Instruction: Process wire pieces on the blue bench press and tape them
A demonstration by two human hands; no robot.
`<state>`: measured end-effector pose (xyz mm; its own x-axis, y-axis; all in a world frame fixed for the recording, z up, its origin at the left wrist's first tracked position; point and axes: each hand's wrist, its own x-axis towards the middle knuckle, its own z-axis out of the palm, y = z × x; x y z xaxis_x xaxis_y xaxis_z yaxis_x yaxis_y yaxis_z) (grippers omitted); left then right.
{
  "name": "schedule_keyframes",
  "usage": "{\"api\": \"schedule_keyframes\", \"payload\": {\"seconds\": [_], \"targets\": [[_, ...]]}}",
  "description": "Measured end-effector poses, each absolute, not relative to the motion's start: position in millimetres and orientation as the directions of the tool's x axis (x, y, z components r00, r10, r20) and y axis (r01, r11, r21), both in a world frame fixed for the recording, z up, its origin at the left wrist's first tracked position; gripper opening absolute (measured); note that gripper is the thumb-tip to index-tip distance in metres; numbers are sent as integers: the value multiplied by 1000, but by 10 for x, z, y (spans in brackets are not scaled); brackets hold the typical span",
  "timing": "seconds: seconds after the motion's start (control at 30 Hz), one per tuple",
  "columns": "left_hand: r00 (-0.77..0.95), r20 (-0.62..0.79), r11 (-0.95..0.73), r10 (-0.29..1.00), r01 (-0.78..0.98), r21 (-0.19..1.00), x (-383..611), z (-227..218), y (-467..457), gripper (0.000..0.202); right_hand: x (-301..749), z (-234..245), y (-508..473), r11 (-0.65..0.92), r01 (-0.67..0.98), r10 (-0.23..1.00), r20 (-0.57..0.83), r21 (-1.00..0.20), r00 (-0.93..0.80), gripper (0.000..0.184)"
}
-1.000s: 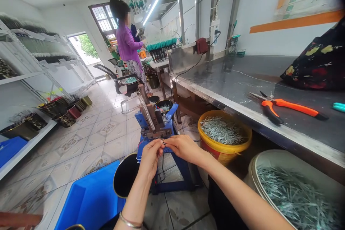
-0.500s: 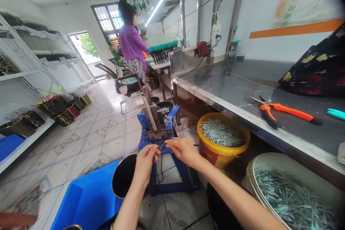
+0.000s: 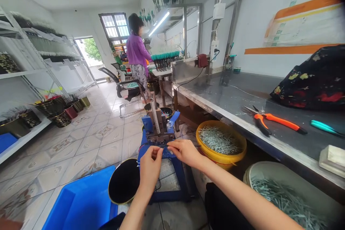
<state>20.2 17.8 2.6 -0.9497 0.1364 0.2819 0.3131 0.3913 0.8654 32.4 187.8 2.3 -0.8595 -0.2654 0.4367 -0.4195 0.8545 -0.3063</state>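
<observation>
I have my left hand (image 3: pixel 151 167) and right hand (image 3: pixel 184 152) raised close together just in front of the head of a blue-framed bench press (image 3: pixel 147 124), which has a coiled spring (image 3: pixel 154 116) running up its column. Both hands are nearly closed, each pinching with thumb and fingers, and between them sits a thin dark strand (image 3: pixel 161 145); it is too fine on my feed to tell whether it is wire or something else. The strand lies level, just above the blue frame and close to the press head, with a red and dark lead (image 3: pixel 140 147) curving beside my left hand.

Just left of my left hand sits a black round bin (image 3: pixel 124 183), with a blue plastic crate (image 3: pixel 78 201) beyond it on the tiled floor. To my right, a yellow bucket (image 3: pixel 221 143) and a pale tub (image 3: pixel 283 194) hold loose bundles of thin pale-green sticks under a steel bench (image 3: pixel 223 97). Orange-handled pliers (image 3: pixel 272 120) and a teal tool (image 3: pixel 323 127) lie on that bench, near a dark floral cloth (image 3: pixel 309 79). Well ahead, a person in a purple top (image 3: pixel 136 50) stands at a rack of teal-tipped brushes (image 3: pixel 164 57)
</observation>
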Motion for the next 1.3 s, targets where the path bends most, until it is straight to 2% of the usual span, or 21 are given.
{"api": "schedule_keyframes", "payload": {"seconds": [0.1, 0.17, 0.23, 0.4, 0.5, 0.57, 0.73, 0.83, 0.87, 0.93, 1.03, 1.1, 1.17, 1.23, 1.3], "targets": [[-954, 290, 447, 76, 292, 845, 111, 6, 17, 25, 286, 180, 1845, 931, -358, -320, 304, -77, -897, 36], [-957, 283, 482, 61, 276, 831, 46, -27, -137, 25, 245, 251, 1803, 927, -366, -375, 216, 82, -901, 36], [-958, 281, 526, 48, 264, 809, 9, -93, -287, 25, 202, 304, 1766, 890, -415, -441, 130, 186, -888, 34], [-975, 220, 584, 28, 195, 788, 14, -392, -503, 25, 104, 531, 1726, 795, -516, -521, -74, 319, -850, 34], [-985, 172, 577, 32, 159, 801, 24, -534, -551, 25, 41, 779, 1653, 634, -641, -604, -241, 432, -760, 19], [-987, 155, 565, 33, 147, 812, 30, -568, -591, 25, 8, 926, 1531, 521, -719, -628, -364, 461, -688, 15], [-983, 182, 533, 10, 159, 831, 43, -580, -743, 24, -17, 1035, 1099, 481, -716, -562, -448, 506, -695, 22], [-982, 191, 555, 8, 163, 816, 20, -627, -830, 23, 1, 1039, 973, 535, -662, -486, -450, 525, -749, 17], [-983, 184, 561, 8, 157, 813, 6, -645, -858, 22, 27, 1036, 972, 584, -644, -475, -436, 494, -765, 15], [-985, 171, 555, 9, 147, 819, -26, -677, -918, 22, 127, 987, 1011, 712, -618, -497, -383, 333, -779, 10], [-985, 174, 512, 2, 150, 846, -73, -715, -1012, 22, 346, 725, 1083, 868, -483, -497, -217, -118, -840, 19], [-984, 176, 480, -7, 151, 864, -94, -739, -1062, 23, 455, 443, 1084, 858, -291, -335, -33, -423, -941, 32], [-984, 180, 457, -8, 156, 875, -105, -764, -1088, 23, 483, 156, 1036, 758, -172, -120, 124, -629, -985, 42], [-982, 188, 444, 0, 169, 880, -107, -785, -1092, 23, 435, -62, 962, 669, -151, 22, 223, -728, -975, 46], [-982, 187, 446, 6, 170, 879, -105, -803, -1079, 23, 351, -180, 899, 622, -169, 77, 274, -765, -959, 47]]}}
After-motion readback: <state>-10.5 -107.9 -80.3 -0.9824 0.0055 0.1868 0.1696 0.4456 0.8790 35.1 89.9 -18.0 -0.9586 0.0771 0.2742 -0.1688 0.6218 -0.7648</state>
